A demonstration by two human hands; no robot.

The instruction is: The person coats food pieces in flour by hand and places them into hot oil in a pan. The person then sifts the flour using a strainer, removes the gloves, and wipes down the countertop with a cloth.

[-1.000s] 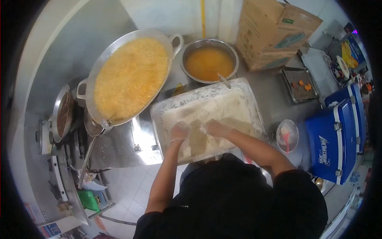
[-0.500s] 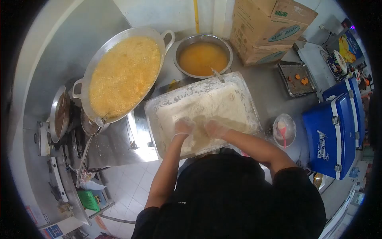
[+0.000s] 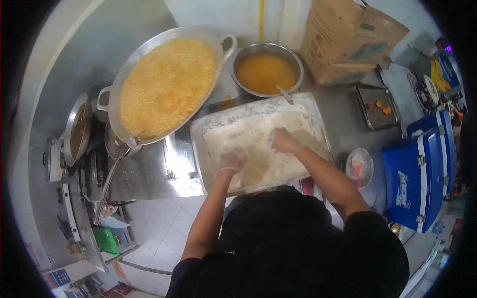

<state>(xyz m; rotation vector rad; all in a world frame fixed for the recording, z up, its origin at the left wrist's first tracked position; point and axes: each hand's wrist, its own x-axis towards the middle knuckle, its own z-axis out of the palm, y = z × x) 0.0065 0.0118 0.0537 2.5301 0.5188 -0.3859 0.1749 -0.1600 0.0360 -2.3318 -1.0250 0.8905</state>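
A wide metal tray (image 3: 198, 144) of pale flour (image 3: 233, 131) lies in front of me, with darker damp-looking patches in it. My left hand (image 3: 231, 161), in a thin clear plastic glove, is down at the flour in the left half; its fingers are blurred and partly hidden. Over the middle of the tray, my gloved right hand (image 3: 280, 140) has its fingers curled in, and what they hold, if anything, is hidden. A utensil's handle (image 3: 284, 94) crosses the tray's far rim.
A big two-handled wok (image 3: 115, 111) of bubbling yellow oil stands at left, a strainer resting on its near rim. Behind the tray is a steel bowl (image 3: 300, 74) of orange liquid. To the right are cardboard boxes (image 3: 343, 44), a white bowl (image 3: 366, 174) and blue coolers (image 3: 410, 174).
My right hand has moved away from the left one, up and to the right over the flour. My left hand stays near its place. The whole view has shifted slightly.
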